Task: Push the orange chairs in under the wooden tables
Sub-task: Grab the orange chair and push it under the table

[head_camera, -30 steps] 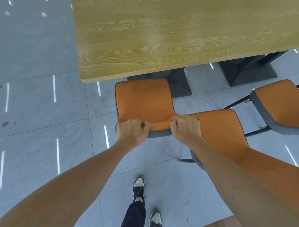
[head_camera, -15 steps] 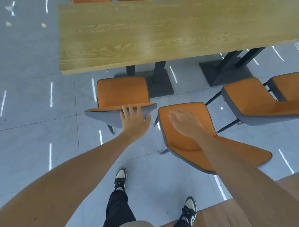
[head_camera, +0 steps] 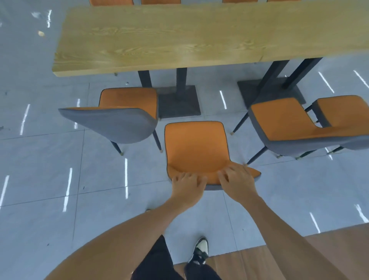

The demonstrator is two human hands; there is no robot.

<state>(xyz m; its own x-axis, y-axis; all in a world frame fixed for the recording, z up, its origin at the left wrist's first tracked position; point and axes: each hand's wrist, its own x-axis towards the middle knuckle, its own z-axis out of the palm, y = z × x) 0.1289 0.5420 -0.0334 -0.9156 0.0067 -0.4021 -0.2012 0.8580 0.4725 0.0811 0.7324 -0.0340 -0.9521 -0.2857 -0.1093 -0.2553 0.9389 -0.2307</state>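
A long wooden table (head_camera: 179, 38) runs across the top of the view. An orange chair (head_camera: 196, 147) with a grey back stands in the middle, well short of the table edge. My left hand (head_camera: 186, 188) and my right hand (head_camera: 237, 183) both rest on the top of its backrest, fingers curled over the rim. To its left, another orange chair (head_camera: 127, 100) stands closer to the table, its grey back towards me. Two more orange chairs (head_camera: 283, 118) (head_camera: 343, 108) stand at the right, out from the table.
Black table legs on square base plates (head_camera: 179, 100) (head_camera: 269, 90) stand under the table between the chairs. More orange chairs (head_camera: 111, 2) show beyond the far edge. A second wooden surface (head_camera: 339, 245) lies at the lower right. My feet (head_camera: 200, 249) stand on grey floor tiles.
Both hands let go of the left chair, which now stands nearer the table, and moved right onto the middle chair's backrest. The view pulled back and shifted right.
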